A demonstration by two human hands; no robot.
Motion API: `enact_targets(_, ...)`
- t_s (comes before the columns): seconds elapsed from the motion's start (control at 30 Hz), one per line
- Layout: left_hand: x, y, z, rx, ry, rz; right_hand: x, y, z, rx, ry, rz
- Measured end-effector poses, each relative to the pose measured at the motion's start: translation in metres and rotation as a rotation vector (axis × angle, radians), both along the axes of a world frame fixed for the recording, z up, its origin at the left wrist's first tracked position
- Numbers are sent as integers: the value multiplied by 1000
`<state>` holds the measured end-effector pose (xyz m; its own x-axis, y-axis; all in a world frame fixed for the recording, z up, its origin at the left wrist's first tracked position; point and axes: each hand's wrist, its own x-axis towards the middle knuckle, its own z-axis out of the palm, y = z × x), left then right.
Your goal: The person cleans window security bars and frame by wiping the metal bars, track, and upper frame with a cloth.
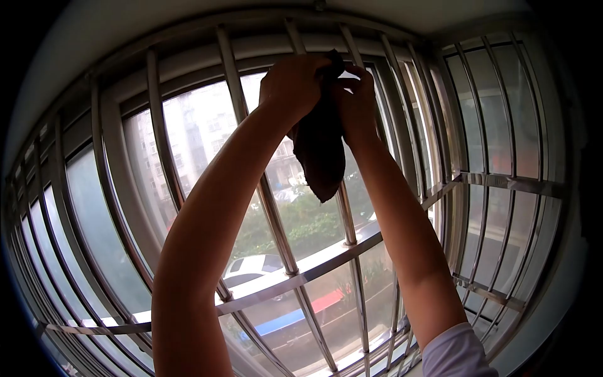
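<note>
Both my arms reach up toward a barred window. A dark piece of cloth (321, 154) hangs from my raised hands, its lower end tapering to a frayed-looking tip. My left hand (292, 81) is closed on the upper part of the cloth, its fingertips at a bunched dark knot of it. On the other side, my right hand (358, 103) has its fingers bent in a pinch at the cloth's right edge, near the top. Backlight leaves the fingertips and the cloth's exact kind unclear. Just behind the hands run upright metal bars (273, 213).
A flat metal crossbar (326, 261) joins the bars below the cloth. More bars (512, 125) cover a side panel at the right. Through the glass show a building (188, 138), green bushes (282, 213), a white car (251, 267) and a blue-and-red strip (289, 320).
</note>
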<state>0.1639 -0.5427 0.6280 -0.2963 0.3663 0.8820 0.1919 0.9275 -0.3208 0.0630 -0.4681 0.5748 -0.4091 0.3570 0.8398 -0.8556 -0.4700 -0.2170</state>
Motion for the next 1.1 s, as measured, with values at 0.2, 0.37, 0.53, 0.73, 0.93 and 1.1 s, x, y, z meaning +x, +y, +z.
enact_targets(0.2, 19, -14, -13, -192, 309, 163, -14, 0, 9, -70, -9, -534)
enact_targets(0.37, 18, -29, -21, -269, 310, 145, -49, -26, 14, -52, 180, -701)
enact_targets(0.53, 11, -32, -19, -284, 319, 116, -81, -23, 58, 95, 525, -1100)
enact_targets(0.73, 7, -35, -3, -446, 436, 128, -111, -25, 104, 348, 163, -1121)
enact_targets(0.93, 5, -37, -7, -383, 419, 233, -126, -43, 125, 23, 2, -1078)
enact_targets(1.1, 4, -38, -7, -317, 422, 192, -133, -31, 125, 158, 69, -1278)
